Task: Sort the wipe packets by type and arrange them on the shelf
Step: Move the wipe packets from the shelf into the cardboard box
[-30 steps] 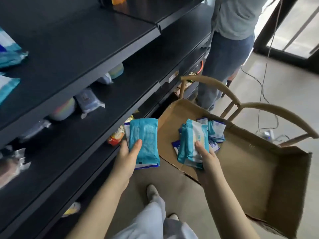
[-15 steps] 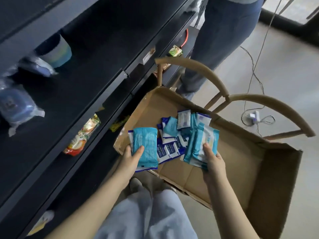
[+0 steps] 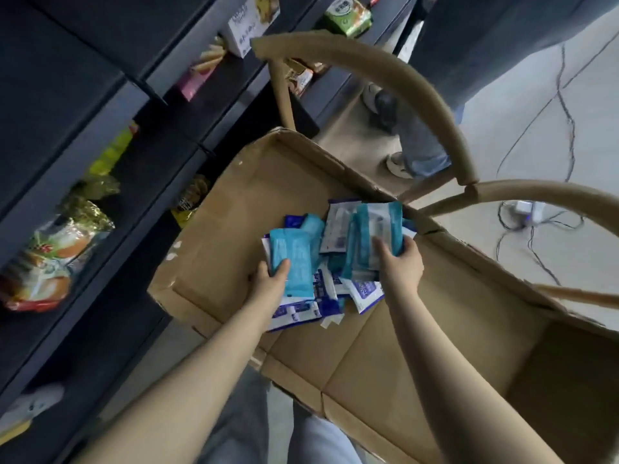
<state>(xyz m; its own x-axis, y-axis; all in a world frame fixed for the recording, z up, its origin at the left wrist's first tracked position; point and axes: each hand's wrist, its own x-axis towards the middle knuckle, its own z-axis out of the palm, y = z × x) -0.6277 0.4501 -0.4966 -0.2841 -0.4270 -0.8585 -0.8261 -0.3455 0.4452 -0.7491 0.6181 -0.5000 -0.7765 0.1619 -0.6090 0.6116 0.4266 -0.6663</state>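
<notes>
My left hand [image 3: 268, 285] grips a stack of teal wipe packets [image 3: 292, 262], with white-and-blue ones beneath. In my right hand [image 3: 400, 262] is a bundle of teal-and-white wipe packets [image 3: 376, 236], fingers curled round it. Both hands hover over a pile of loose wipe packets [image 3: 330, 289], blue-white and teal, lying in the near-left corner of an open cardboard box [image 3: 385, 356]. The dark shelf [image 3: 77, 105] stands to the left.
The box rests on a wooden chair whose curved backrest [image 3: 418, 92] arches over it. Snack bags [image 3: 50, 259] and boxes [image 3: 248, 25] fill the shelves. Another person's legs [image 3: 415, 142] stand beyond the chair. Cables and a charger [image 3: 529, 212] lie on the floor at right.
The view has tilted down from the shelf to the box. Both hands, still holding their packets, have moved over the pile in the box and come closer together.
</notes>
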